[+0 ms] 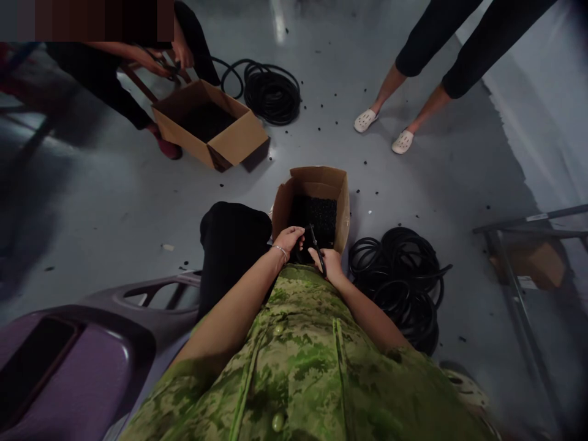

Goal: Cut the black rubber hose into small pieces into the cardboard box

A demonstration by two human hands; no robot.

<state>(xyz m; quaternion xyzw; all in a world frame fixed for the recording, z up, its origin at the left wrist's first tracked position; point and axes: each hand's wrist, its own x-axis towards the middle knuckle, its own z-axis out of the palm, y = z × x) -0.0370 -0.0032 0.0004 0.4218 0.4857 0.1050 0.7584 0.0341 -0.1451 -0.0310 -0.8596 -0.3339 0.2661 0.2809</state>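
This looks like a workshop or small factory floor: a smooth, grey, bare floor (333, 147) is strewn with small black bits (365, 163), beside a loosely wound coil of black tubing (272, 92) and a tangled black heap of tubing (399, 294). Two open, brown cardboard boxes (321, 176) serve separate workers, near a grey metal-bar frame (505, 225).

No legible text; pale label (537, 217) on the metal frame (569, 212) at right too small for reading.
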